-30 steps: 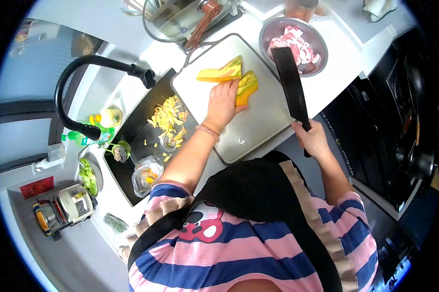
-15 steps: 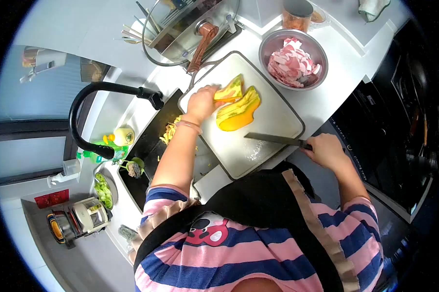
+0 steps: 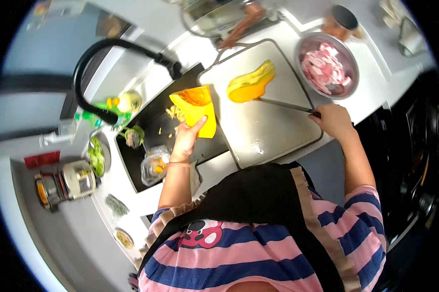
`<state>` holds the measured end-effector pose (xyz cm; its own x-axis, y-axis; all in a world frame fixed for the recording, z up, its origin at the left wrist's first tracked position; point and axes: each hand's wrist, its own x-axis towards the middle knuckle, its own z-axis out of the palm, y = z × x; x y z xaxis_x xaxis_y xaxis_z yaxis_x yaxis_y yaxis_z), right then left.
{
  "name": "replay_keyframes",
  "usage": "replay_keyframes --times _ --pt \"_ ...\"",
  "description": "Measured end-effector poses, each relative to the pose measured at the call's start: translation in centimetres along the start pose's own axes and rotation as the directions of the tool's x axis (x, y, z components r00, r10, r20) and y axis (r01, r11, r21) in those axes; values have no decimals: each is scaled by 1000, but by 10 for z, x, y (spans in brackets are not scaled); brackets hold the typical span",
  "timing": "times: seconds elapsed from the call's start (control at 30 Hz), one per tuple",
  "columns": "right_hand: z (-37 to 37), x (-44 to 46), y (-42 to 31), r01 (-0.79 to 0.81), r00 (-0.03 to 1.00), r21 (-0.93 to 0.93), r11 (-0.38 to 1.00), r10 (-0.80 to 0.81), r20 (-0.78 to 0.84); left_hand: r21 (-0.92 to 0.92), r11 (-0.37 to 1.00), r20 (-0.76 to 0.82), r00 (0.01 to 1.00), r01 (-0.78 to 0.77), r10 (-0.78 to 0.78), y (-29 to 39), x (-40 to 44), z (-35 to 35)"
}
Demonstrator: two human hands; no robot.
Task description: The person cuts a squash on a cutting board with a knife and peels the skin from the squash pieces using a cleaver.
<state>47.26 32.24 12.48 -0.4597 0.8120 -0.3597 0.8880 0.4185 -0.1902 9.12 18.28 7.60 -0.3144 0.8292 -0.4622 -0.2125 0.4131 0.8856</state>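
Observed left hand (image 3: 185, 140) held out in front, gripping with thumb (image 3: 198, 125) extended on a slant and fingers mostly hidden from view. Noted left forearm (image 3: 175, 187) nearly in line behind wrist (image 3: 180, 158). Recorded right hand (image 3: 333, 120) well apart from left, clenched fist-like with back uppermost, right forearm (image 3: 358, 160) slanting inward toward it.

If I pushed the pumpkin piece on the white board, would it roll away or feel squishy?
The pumpkin piece probably wouldn't roll far, since it's long and uneven. It's likely stiff, because it looks thick and unsagging. It might slide: the board has shiny, wet-looking spots.
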Motion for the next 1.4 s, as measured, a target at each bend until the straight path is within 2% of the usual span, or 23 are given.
replay_keyframes --times 0.07,0.2,0.27,0.3,0.33,0.37,0.4,0.43,0.47,0.53,0.57,0.63,0.67,0.73,0.77,0.8,0.9,1.0,1.07,1.13,1.33,1.4 --pt "-4 7 -5 37 999 -22 999 -37 -16 -40 999 -30 999 37 -38 0 -21 -6" --pt "-12 11 -15 51 999 -51 997 -51 14 -85 996 -10 1000 -21 21 -8 -45 -1" --pt "1 8 -10 74 997 71 995 -72 -35 212 975 -35 997 -60 68 -17 -53 2" --pt "11 4 -14 102 991 164 981 -85 -107 441 888 -75 980 -134 185 -19 -58 4" --pt "17 -1 -22 102 987 255 962 -65 -149 425 895 -87 979 -131 184 -13 -66 11" --pt "20 -7 -31 65 991 353 934 -20 -129 718 687 -123 950 -114 286 -3 -74 20" --pt "23 -11 -40 23 994 448 894 26 -104 918 393 -119 914 -47 387 4 -79 29" --pt "27 -14 -46 35 992 435 900 21 -124 934 341 -84 860 -108 503 4 -82 34" --pt "30 -17 -51 45 989 426 904 19 -145 931 348 -86 863 -109 498 5 -84 39" --pt "30 -22 -61 21 990 351 936 29 -138 935 251 59 807 -251 587 5 -84 45" --pt "34 -22 -62 74 982 320 944 -12 -191 927 154 172 753 -341 635 0 -82 46" --pt "44 -23 -60 180 961 272 945 -109 -256 927 143 186 755 -347 629 0 -83 59" --pt "47 -26 -62 170 963 274 947 -100 -251 929 130 193 756 -345 625 -2 -84 65" --pt "54 -31 -73 296 931 414 861 -164 -326 921 182 175 782 -345 598 -6 -85 68" --pt "57 -33 -76 337 926 369 866 -236 -293 901 212 171 760 -378 627 -9 -83 68" --pt "60 -37 -82 327 930 373 868 -226 -290 878 244 165 740 -411 652 -12 -83 69" --pt "80 -41 -94 445 887 304 843 -368 -278 885 239 183 773 -399 608 -14 -87 71" --pt "93 -44 -99 448 889 241 861 -400 -223 893 208 210 777 -400 593 -13 -86 70" --pt "94 -46 -103 421 905 249 872 -389 -171 900 196 217 791 -389 572 -13 -87 70" --pt "98 -45 -104 385 922 175 906 -368 -121 907 183 224 802 -379 553 -11 -87 71" --pt "88 -38 -108 355 934 222 908 -355 -41 906 190 223 808 -378 546 -5 -85 73" --pt "89 -38 -105 371 927 224 901 -372 -42 926 139 236 828 -350 509 -5 -85 71"
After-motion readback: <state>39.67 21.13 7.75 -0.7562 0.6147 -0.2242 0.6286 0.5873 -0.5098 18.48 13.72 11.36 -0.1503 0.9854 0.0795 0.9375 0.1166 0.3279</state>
